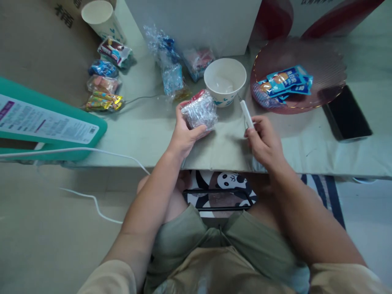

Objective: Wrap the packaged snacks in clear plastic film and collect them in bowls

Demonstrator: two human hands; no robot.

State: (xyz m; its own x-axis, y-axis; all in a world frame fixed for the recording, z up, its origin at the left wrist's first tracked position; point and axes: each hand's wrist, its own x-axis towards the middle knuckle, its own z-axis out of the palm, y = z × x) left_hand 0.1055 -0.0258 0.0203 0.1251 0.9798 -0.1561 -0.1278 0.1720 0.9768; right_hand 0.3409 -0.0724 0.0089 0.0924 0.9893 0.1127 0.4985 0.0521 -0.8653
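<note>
My left hand (183, 132) is closed around a small packet in crinkled clear wrap (200, 110) with a red edge, held just above the pale table. My right hand (263, 141) is closed on a slim white tool (246, 114) that points up toward a white paper bowl (225, 79). The bowl stands just beyond both hands and looks nearly empty. A hand's width separates the two hands.
A pink translucent plate (321, 61) with blue snack packets (286, 81) sits at the right, a black phone (347, 114) beside it. Several wrapped snacks (102, 83), a paper cup (101, 16) and crumpled clear wrappers (170, 65) lie at the back left. A teal box (45, 122) and white cable (92, 151) lie left.
</note>
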